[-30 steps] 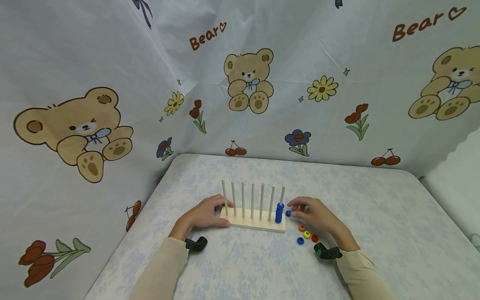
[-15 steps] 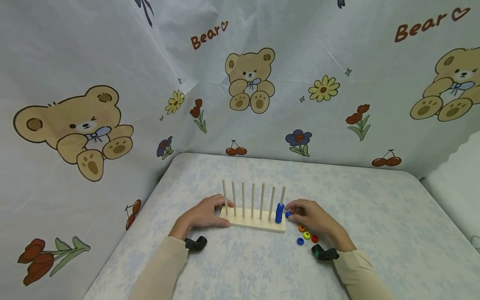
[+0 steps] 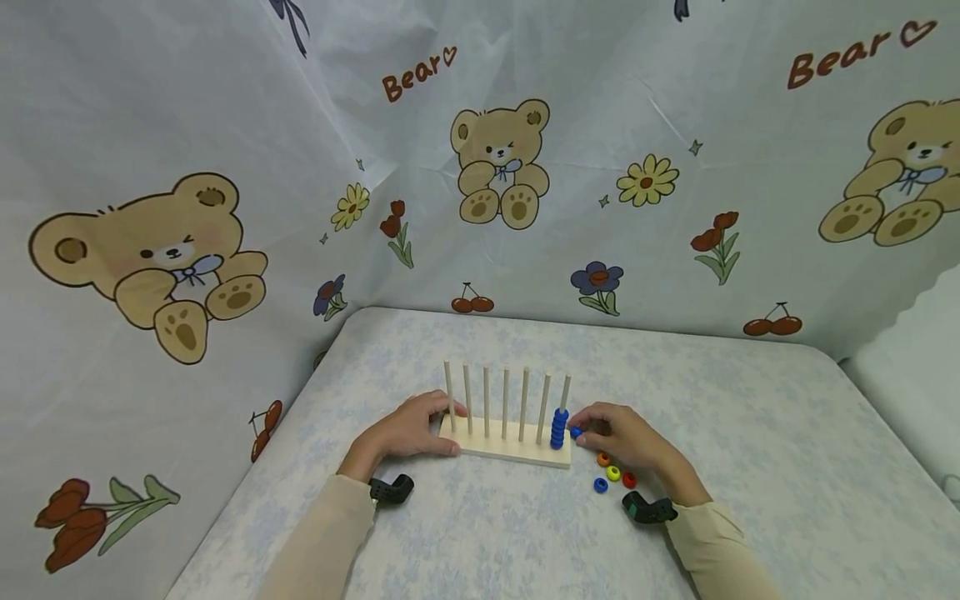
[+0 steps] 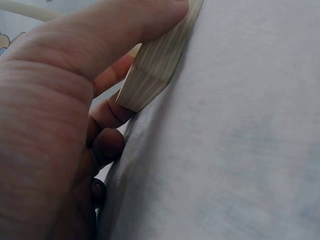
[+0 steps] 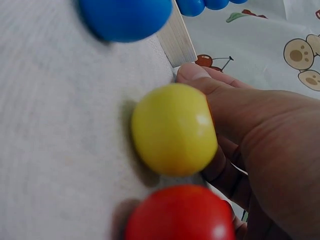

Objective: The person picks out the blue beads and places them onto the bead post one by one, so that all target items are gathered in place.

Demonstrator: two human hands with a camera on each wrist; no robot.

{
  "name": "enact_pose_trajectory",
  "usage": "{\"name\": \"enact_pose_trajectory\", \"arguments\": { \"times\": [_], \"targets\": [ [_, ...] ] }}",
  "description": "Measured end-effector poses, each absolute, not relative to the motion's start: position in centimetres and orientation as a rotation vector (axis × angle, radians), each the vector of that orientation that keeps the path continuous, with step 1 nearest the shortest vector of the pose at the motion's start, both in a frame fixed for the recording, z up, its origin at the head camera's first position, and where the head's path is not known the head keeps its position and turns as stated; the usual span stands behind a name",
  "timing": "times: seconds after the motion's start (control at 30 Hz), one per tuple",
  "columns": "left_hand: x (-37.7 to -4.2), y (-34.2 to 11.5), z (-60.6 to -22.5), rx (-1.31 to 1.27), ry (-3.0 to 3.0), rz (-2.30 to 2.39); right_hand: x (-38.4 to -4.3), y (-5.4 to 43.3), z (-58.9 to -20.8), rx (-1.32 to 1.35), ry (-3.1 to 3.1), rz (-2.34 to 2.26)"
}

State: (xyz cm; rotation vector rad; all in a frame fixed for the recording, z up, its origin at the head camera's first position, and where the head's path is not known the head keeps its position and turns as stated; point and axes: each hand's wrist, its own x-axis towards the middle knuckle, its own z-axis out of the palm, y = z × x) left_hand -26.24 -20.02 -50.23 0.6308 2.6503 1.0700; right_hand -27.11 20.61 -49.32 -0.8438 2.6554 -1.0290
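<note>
My left hand (image 3: 411,427) grips the left end of a wooden bead rack (image 3: 510,451), thumb at the front and fingers behind; the left wrist view shows the thumb along the board (image 4: 157,62). Several upright pegs stand on it. The rightmost peg bears a stack of blue beads (image 3: 558,429); the others are bare. Just off the rack's right end, my right hand (image 3: 624,433) pinches a loose blue bead (image 3: 576,432) between thumb and index finger, low at the tabletop. In the right wrist view my thumb (image 5: 195,75) hides that bead.
Near my right wrist lie loose beads: orange (image 3: 603,459), yellow (image 3: 613,473), red (image 3: 629,480) and blue (image 3: 601,485). The pale patterned tabletop (image 3: 495,533) meets a bear-print cloth (image 3: 405,275) behind and at the left.
My right hand has moved slightly left and its thumb and index finger have closed round the blue bead. The left hand and the rack have stayed in place.
</note>
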Motion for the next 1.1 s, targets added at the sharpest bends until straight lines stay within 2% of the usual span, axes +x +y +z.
{"name": "enact_pose_trajectory", "arguments": {
  "times": [0.63,1.1],
  "targets": [
    [-26.1,-20.1,-50.5,0.649,2.663,1.061,-26.8,20.7,-48.8,-0.792,2.692,-1.031],
    [-26.0,-19.9,-50.3,0.643,2.668,1.060,-26.4,20.5,-46.3,-0.830,2.859,-1.110]
  ]
}}
